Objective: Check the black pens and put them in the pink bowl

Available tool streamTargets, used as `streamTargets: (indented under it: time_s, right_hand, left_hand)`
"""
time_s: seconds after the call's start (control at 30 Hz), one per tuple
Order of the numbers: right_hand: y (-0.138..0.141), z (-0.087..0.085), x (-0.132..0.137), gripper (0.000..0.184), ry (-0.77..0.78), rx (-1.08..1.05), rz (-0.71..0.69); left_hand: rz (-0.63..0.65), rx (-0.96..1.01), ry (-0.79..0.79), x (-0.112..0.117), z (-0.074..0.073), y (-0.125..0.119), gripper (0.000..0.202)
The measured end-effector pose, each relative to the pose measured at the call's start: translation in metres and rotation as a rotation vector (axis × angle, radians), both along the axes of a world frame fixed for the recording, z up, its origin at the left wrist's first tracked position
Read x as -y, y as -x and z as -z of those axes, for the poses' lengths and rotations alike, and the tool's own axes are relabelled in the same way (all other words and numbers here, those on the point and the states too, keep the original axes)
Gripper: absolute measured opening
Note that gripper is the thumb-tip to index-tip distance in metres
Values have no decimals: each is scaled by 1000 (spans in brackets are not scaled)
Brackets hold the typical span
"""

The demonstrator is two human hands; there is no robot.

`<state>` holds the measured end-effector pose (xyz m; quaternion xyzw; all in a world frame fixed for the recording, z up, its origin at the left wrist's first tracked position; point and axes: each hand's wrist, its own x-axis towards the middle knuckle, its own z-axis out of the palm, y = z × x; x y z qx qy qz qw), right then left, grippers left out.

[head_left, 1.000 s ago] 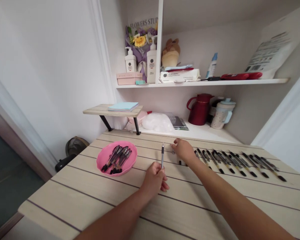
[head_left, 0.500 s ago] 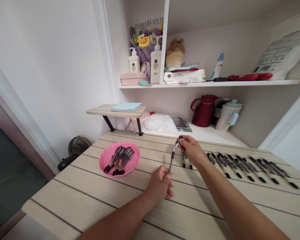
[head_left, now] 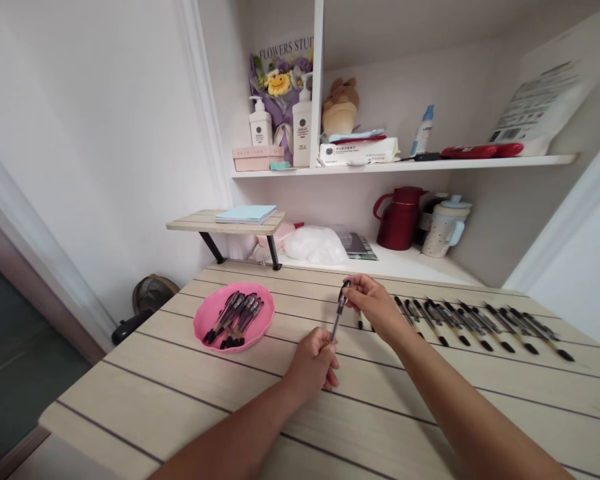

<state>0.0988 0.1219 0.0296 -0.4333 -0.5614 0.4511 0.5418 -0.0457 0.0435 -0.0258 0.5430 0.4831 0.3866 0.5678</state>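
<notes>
Pen (head_left: 336, 320), tilted above mid-table (head_left: 180, 387), left hand (head_left: 313, 363) clamped on its lower barrel, right hand (head_left: 375, 303) pinching its black top; long row of pens (head_left: 480, 327) laid out at right, smaller heap (head_left: 235, 313) lying in pink dish (head_left: 203, 327) at left.

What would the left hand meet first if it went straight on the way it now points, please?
Most likely the right hand, which pinches the top of the pen that the left hand holds; depth is hard to judge.
</notes>
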Motion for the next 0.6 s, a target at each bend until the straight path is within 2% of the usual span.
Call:
streamTargets:
  time_s: [0.17,0.37,0.6]
  right_hand:
    - [1,10,6,26,18,37,-31]
    - [3,20,8,30,24,20,1]
    - [6,18,17,31,57,-12,5]
  left_hand:
    - [43,-64,-87,0,3,2,20]
    - [15,-90,-136,-3,7,2,12]
    - [11,-108,-115,3,5,-2,13]
